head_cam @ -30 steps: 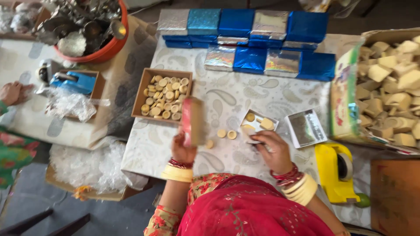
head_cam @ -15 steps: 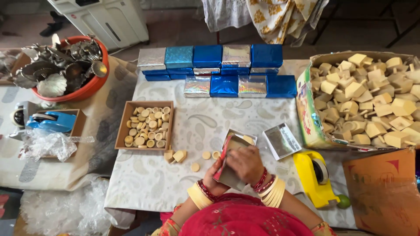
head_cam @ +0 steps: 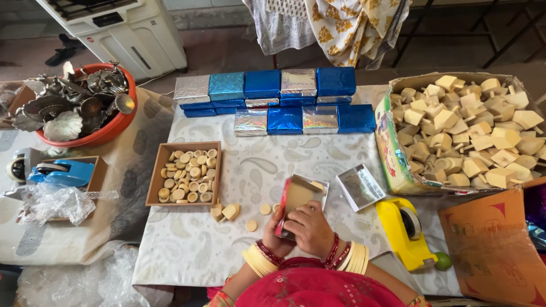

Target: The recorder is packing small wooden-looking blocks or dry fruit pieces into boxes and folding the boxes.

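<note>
Head view: now gripping small box point(head_cam: 300, 199) with both hands point(head_cam: 310, 227), fingers clamped, lifted beside yellow tape dispenser point(head_cam: 405, 233).

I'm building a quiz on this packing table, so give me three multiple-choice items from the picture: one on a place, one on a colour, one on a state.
1. Where does the wooden tray of round discs stand?
A. left of the hands
B. inside the red tub
C. on the blue boxes

2. What colour is the tape dispenser by the right hand?
A. green
B. yellow
C. white

3. How is the small box that both hands hold?
A. wrapped in foil
B. closed with tape
C. open, interior showing

Answers: 1 A, it sits on the cloth left of the left hand; 2 B, its body is yellow; 3 C, its tan interior shows.
</note>
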